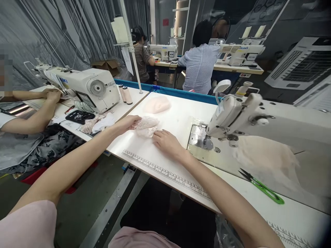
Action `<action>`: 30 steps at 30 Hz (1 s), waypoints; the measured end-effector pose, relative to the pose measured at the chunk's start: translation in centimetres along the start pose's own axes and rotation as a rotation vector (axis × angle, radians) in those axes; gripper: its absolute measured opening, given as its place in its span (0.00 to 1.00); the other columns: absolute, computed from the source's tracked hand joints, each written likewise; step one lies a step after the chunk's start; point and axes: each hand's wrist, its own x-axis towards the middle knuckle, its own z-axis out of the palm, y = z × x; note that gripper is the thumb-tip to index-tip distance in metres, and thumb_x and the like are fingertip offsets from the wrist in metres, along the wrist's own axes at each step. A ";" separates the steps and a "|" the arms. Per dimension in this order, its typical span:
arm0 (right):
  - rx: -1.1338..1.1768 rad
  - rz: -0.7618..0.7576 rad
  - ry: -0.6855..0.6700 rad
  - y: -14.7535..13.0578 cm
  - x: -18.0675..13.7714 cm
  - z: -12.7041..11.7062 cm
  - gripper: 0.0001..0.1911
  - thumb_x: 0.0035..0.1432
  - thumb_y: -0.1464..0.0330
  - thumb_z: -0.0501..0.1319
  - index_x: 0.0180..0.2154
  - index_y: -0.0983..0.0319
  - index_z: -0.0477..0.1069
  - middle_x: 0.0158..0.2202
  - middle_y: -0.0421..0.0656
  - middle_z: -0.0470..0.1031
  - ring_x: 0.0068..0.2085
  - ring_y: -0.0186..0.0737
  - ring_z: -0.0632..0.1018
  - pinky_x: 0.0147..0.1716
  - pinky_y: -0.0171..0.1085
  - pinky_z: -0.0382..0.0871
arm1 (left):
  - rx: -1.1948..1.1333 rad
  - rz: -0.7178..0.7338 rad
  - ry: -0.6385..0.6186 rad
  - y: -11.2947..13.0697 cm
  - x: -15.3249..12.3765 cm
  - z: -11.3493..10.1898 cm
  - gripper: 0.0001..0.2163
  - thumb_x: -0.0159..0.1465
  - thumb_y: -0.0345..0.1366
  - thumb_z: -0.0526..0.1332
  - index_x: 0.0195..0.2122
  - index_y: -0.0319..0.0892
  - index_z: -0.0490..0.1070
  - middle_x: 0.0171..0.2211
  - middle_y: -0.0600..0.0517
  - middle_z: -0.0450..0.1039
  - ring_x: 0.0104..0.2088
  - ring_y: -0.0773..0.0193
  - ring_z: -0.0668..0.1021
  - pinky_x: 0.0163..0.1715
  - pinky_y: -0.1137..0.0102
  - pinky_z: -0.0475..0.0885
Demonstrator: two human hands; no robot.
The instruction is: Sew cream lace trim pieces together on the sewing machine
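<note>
A small pale pink lace fabric piece [147, 127] lies on the white table between my two hands. My left hand [129, 124] pinches its left edge, the fingertips partly hidden by the lace. My right hand [168, 144] has its fingers closed at the lower right edge of the same piece, palm down near the tabletop. Just beyond, a pale pink molded fabric cup [157, 104] rests on the table. To the right stands a white sewing machine [232, 117], its needle area apart from my hands.
Green thread snips [263, 187] lie at the right, beside sheer pale fabric [266, 155]. A printed ruler [165, 172] runs along the front edge. Thread cones [126, 94] and a co-worker's machine [90, 88] stand left. The co-worker's hands [53, 95] are there; two people sit behind.
</note>
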 end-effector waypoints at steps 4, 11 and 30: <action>0.044 -0.010 0.004 0.6 -1.1 -0.2 0.13 0.68 0.71 0.53 0.50 0.61 0.73 0.56 0.46 0.74 0.58 0.44 0.72 0.65 0.50 0.56 | -0.035 0.069 0.013 -0.1 0.7 -0.4 0.16 0.57 0.44 0.67 0.22 0.39 0.66 0.20 0.55 0.62 0.21 0.70 0.65 0.23 0.71 0.64; 0.149 0.116 0.062 1.6 -1.7 -1.7 0.11 0.66 0.71 0.56 0.43 0.60 0.77 0.46 0.44 0.80 0.46 0.43 0.79 0.46 0.44 0.71 | 0.074 0.154 -0.041 1.7 1.6 -1.2 0.14 0.45 0.43 0.74 0.28 0.40 0.78 0.28 0.49 0.77 0.31 0.62 0.75 0.33 0.69 0.68; 0.919 0.364 0.548 0.6 -6.6 -7.9 0.39 0.53 0.59 0.70 0.63 0.50 0.57 0.64 0.45 0.62 0.61 0.45 0.69 0.55 0.45 0.70 | 0.321 0.799 -0.340 9.9 -2.9 7.8 0.09 0.64 0.40 0.60 0.36 0.42 0.77 0.23 0.56 0.70 0.22 0.73 0.67 0.22 0.74 0.59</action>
